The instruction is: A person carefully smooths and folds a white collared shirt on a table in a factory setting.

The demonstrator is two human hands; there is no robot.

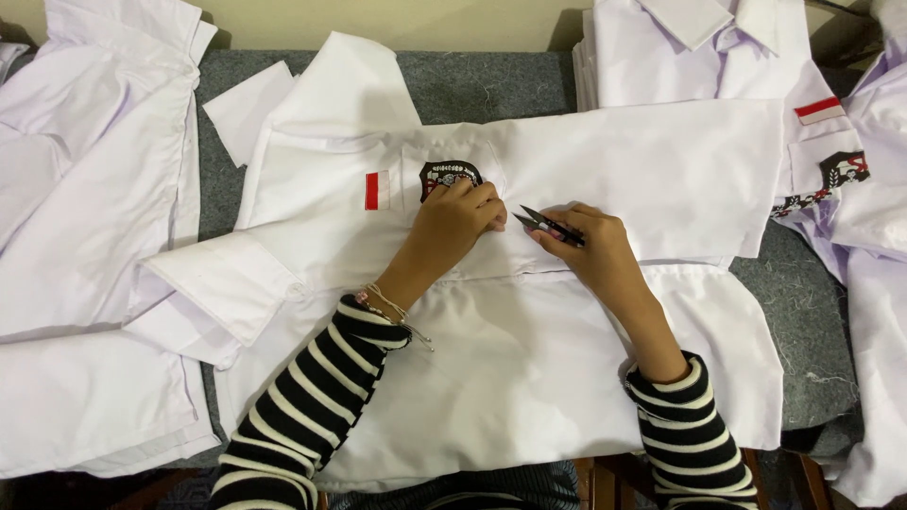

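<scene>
- The white uniform shirt [529, 312] lies spread flat across the grey counter [491, 85], front side up, collar toward the far edge.
- Left hand [453, 222] presses down on the shirt's chest pocket, fingers curled together and touching the black embroidered badge [450, 174] sewn there.
- Right hand [590, 247] is closed around a pair of small black thread snips [548, 225], the blades pointing left toward the left hand's fingertips, just beside the pocket edge.
- The snips' tips look slightly parted; whether they are on a thread I cannot tell, it is too fine to see.
- A red-and-white flag patch [377, 190] sits just left of the pocket, already stitched on and flat.
- Judging by this, the badge and patch are both in place on this shirt, so the sewing part looks done; what seems in hand is trimming loose ends around the pocket.
- On the far right, a neatly folded stack of white shirts [690, 57], and another shirt [850, 179] carrying the same kind of badge and flag patch.
- On the left, a loose heap of white shirts [94, 236], unfolded, no badge showing from this side.
- So some shirts already carry their patches; the left pile's state I cannot tell.
</scene>
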